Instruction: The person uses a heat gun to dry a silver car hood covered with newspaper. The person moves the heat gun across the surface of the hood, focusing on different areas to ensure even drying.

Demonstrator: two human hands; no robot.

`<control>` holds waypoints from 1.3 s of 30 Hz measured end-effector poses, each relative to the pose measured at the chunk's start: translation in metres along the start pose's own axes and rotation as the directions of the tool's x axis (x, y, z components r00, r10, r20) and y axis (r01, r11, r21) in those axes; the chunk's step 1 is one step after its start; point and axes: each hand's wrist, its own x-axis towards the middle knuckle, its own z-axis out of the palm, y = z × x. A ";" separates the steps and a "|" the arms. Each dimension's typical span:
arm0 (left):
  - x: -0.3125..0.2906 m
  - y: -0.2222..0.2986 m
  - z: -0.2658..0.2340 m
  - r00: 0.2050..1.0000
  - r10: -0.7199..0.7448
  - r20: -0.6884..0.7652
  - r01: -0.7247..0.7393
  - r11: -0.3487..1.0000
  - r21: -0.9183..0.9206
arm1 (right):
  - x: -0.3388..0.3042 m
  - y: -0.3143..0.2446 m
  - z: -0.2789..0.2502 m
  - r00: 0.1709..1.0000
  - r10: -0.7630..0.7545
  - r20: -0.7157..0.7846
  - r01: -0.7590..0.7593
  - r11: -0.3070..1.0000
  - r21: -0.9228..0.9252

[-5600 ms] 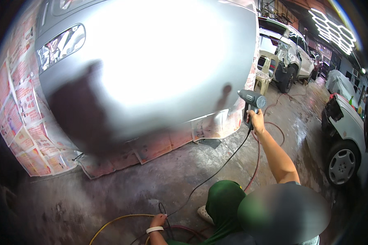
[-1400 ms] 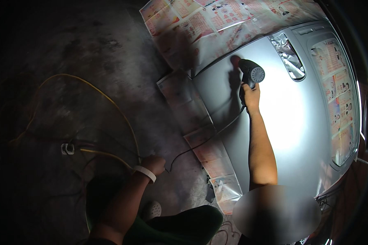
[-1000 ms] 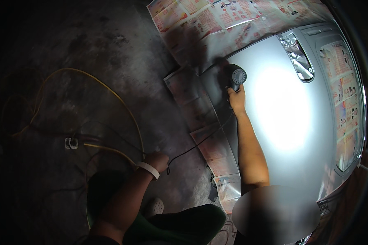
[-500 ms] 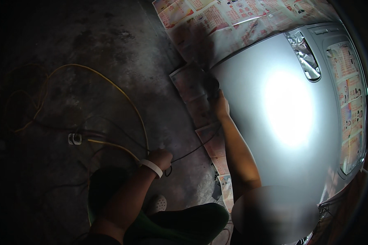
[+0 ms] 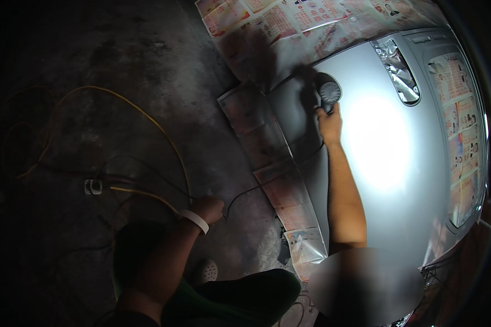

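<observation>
Head view: R hand [image 5: 330, 124] reaches fwd, forearm [image 5: 343, 191] stretched, grip closed round dark heat gun [image 5: 330, 93], which is near silver car panel [image 5: 387, 223]. Gun's vented back faces cam; its barrel's long axis runs away, twd panel. L hand [image 5: 208, 209], lower, holds black cord [image 5: 260, 186].

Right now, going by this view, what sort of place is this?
Probably a vehicle body or paint workshop: the silver vehicle panel has printed paper sheets along its edges, crumpled foil shows in an opening, and the right hand holds a heat gun.
</observation>
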 end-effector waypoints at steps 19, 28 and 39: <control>0.010 -0.014 0.007 1.000 0.017 0.016 -0.017 1.000 -0.019 | -0.042 0.031 -0.107 0.955 0.168 -0.245 -0.112 0.968 0.226; 0.003 -0.011 -0.002 0.998 0.001 0.071 -0.004 0.999 0.051 | -0.130 0.047 -0.053 0.980 0.201 0.006 -0.196 0.945 0.263; 0.018 0.000 -0.002 0.976 0.013 0.217 -0.017 1.000 0.015 | -0.249 0.133 -0.105 0.870 0.492 -0.038 -0.465 0.844 0.267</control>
